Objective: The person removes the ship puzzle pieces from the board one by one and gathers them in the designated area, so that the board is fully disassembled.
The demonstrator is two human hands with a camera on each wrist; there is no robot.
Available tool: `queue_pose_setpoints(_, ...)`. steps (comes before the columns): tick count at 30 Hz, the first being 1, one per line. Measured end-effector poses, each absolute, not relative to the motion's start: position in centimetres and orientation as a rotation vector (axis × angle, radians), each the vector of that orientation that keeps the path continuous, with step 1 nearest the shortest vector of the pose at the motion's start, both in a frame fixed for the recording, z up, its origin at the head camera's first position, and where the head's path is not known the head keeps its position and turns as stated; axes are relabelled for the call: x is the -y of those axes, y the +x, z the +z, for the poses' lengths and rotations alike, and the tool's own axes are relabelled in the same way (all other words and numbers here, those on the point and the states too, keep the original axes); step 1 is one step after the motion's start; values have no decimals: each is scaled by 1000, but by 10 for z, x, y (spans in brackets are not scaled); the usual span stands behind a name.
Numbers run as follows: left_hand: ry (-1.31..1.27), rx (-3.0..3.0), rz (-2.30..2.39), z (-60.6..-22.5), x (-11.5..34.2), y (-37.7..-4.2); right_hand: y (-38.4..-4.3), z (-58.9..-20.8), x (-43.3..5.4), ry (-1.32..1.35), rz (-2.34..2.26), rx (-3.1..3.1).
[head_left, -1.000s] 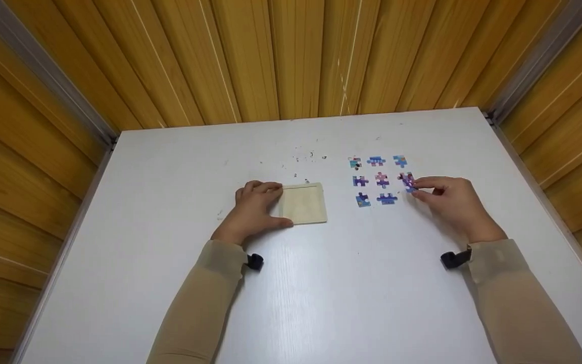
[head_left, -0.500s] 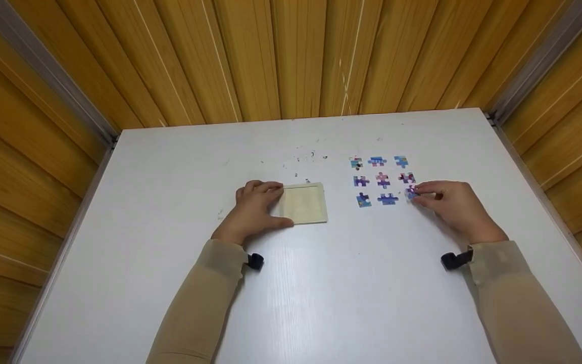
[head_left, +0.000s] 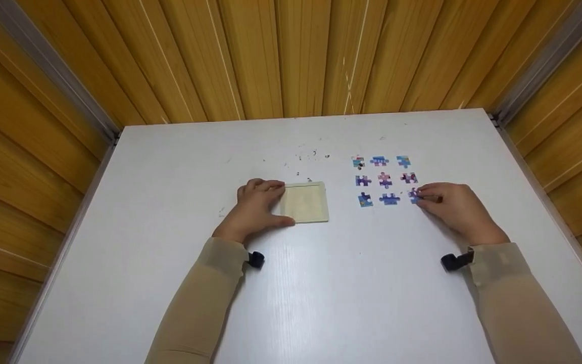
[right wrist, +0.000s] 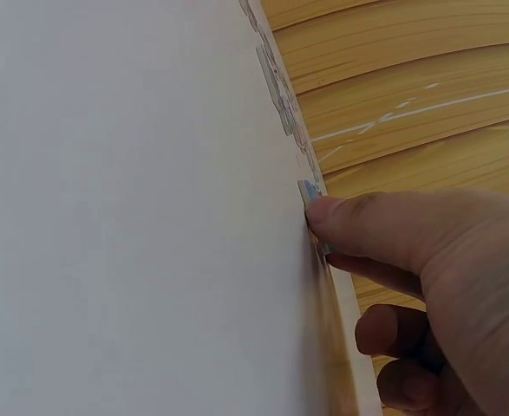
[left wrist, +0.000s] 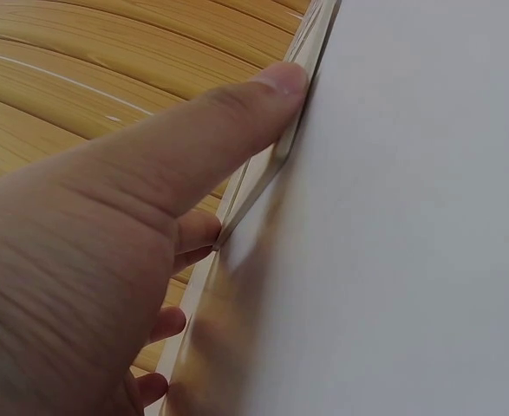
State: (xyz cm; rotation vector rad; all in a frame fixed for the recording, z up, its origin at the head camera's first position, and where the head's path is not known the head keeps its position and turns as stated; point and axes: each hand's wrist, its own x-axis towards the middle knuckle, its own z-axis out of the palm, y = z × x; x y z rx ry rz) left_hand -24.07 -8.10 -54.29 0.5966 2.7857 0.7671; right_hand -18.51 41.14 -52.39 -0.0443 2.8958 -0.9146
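My left hand (head_left: 255, 208) grips the left side of a small square wooden puzzle tray (head_left: 325, 205), thumb on its near edge and index finger at the far edge. In the left wrist view the thumb presses the tray's side (left wrist: 258, 178). At the right, my right hand (head_left: 458, 210) pinches a blue and purple jigsaw piece (head_left: 413, 197) between thumb and index finger, low at the table. This piece is at the near right corner of a three-row layout of loose jigsaw pieces. The fingertips cover part of it.
Other jigsaw pieces lie apart in rows, such as the pink middle piece (head_left: 384, 179) and a blue near-row piece (head_left: 389, 198). Small dark crumbs (head_left: 314, 152) are scattered beyond the tray on the white table (head_left: 321, 303). Wood-look panels (head_left: 301, 60) stand behind the table.
My right hand has drawn its jigsaw piece nearer and slightly right, away from the middle-row right piece, into the near row. My left hand stays on the tray.
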Motion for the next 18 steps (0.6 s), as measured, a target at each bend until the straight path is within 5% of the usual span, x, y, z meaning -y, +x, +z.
queue_pose_setpoints(18,609,-2798,788,-546,83,-242,-184,-525,-410,-60,-843,-2951)
